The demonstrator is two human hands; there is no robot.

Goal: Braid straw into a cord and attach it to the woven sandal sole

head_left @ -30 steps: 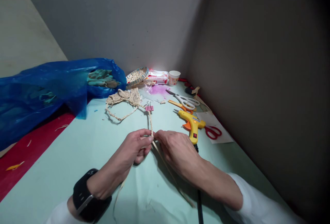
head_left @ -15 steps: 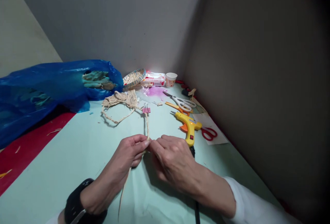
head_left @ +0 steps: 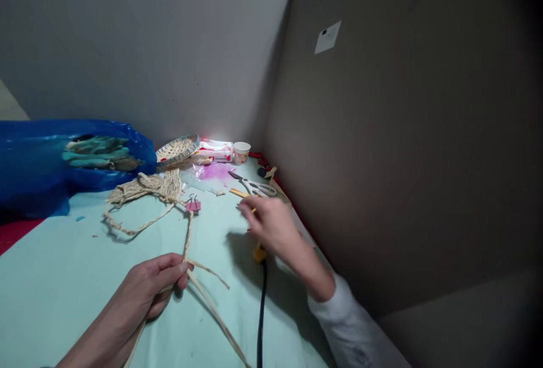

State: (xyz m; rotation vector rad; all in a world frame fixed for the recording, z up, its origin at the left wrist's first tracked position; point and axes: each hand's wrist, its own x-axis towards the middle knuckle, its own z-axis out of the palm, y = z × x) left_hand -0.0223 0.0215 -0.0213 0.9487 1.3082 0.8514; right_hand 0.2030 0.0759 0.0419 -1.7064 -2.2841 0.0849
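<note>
My left hand (head_left: 156, 283) pinches a thin braided cord (head_left: 189, 238) of pale plant fibre between thumb and fingers. Loose strands (head_left: 216, 314) trail from the pinch toward the lower right, and another runs down behind the hand. A pink binder clip (head_left: 193, 206) grips the braid's far end, beside a coiled bundle of finished braid (head_left: 144, 187). My right hand (head_left: 271, 224), smeared by motion, hovers over the yellow glue gun (head_left: 259, 254) and covers most of it. Whether its fingers hold anything does not show.
White-handled scissors (head_left: 257, 187) lie beyond my right hand. At the back stand a paper cup (head_left: 241, 153), a tissue pack (head_left: 216, 151) and a woven basket (head_left: 178, 152). A blue plastic bag (head_left: 34, 159) fills the left. A black cable (head_left: 262, 311) runs toward me; a wall rises on the right.
My right hand has let go of the strands and moved right, over the glue gun. My left hand keeps its pinch on the braid. The view has swung right.
</note>
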